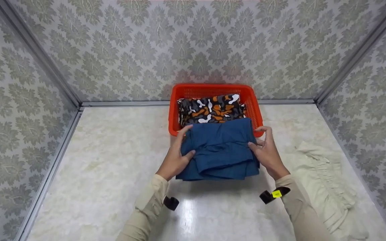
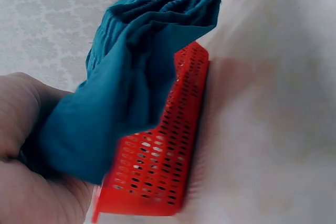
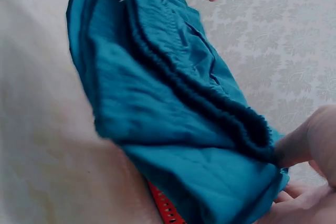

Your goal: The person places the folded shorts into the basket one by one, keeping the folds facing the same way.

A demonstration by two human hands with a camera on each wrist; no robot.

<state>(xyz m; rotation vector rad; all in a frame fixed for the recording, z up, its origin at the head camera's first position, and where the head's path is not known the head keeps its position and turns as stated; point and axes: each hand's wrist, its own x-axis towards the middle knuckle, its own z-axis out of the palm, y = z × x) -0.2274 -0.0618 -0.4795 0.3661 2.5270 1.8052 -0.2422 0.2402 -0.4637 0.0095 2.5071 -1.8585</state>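
Between my two hands hangs a folded blue garment (image 1: pixel 223 150) with a gathered elastic edge, lifted off the table and overlapping the near rim of a red plastic basket (image 1: pixel 256 115). My left hand (image 1: pixel 177 159) grips its left side, thumb on top. On the right side, my right hand (image 1: pixel 267 152) pinches the fold with the thumb above. A black, orange, grey and white patterned cloth (image 1: pixel 213 108) lies folded inside the basket. The wrist views show the blue garment (image 2: pixel 131 66) in layers, with the basket's perforated wall (image 2: pixel 157 156) below it.
A crumpled cream garment (image 1: pixel 327 187) with a gathered edge lies on the right of the pale tabletop (image 1: pixel 106 167). Patterned wall panels (image 1: pixel 199 43) stand behind the basket and at both sides, joined by grey metal strips.
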